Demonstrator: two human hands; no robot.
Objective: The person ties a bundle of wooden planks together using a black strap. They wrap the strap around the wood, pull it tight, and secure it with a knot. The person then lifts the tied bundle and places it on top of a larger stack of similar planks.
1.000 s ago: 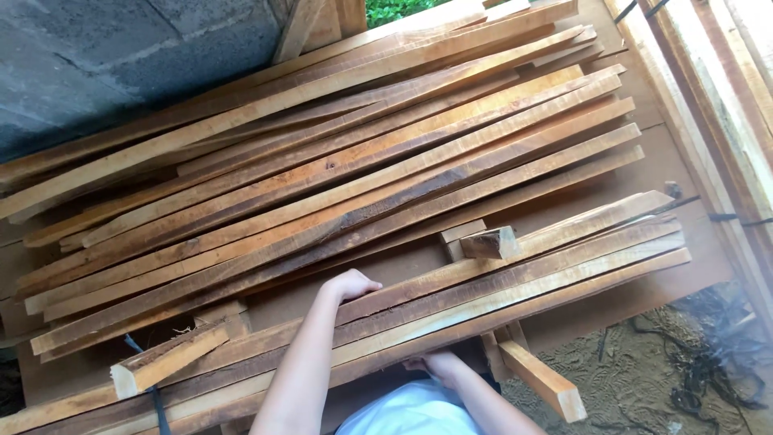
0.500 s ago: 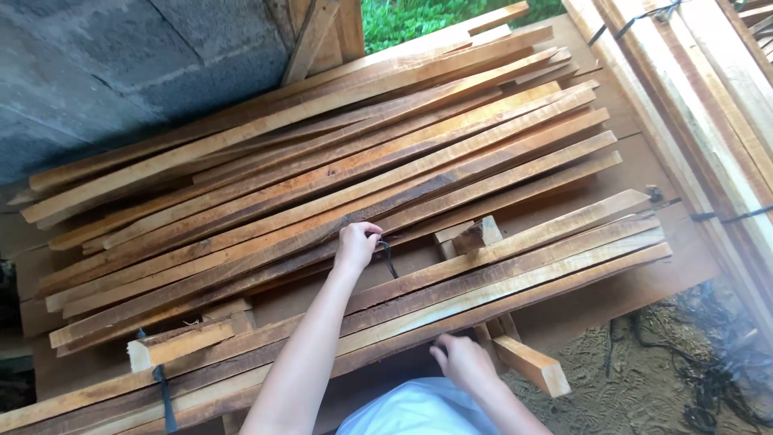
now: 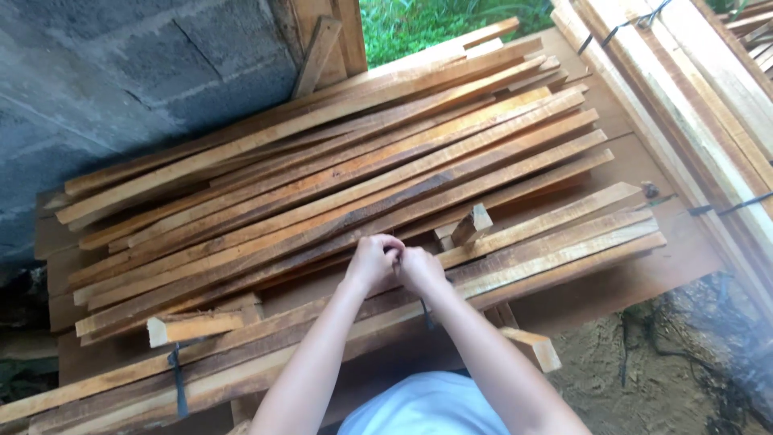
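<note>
My left hand (image 3: 372, 259) and my right hand (image 3: 419, 267) meet over the slats (image 3: 515, 242) near me. Both are curled up tight, and they touch each other. Something thin and dark (image 3: 396, 256) sits between my fingers, but it is too small for me to tell what it is. A dark strap (image 3: 424, 310) runs down over the slats just under my right hand. I cannot tell if my hands hold it.

My arms hide part of the near slats. The left ends of those slats are cut off at the edge.

The slats lie on a brown board (image 3: 668, 266). Behind them is a big pile (image 3: 338, 177) of long wood strips, all leaning the same way. A grey block wall (image 3: 121, 72) stands at the back left. Green grass (image 3: 435, 24) shows at the top. Dirt (image 3: 644, 379) is on the ground at the right.

A short block (image 3: 472, 225) sticks up just beside my right hand. Another short piece (image 3: 193, 326) lies to the left, and one more (image 3: 533, 348) pokes out low on the right. Another strap (image 3: 175, 377) wraps the near slats at the left. More tied planks (image 3: 708, 105) lie on the right side.
</note>
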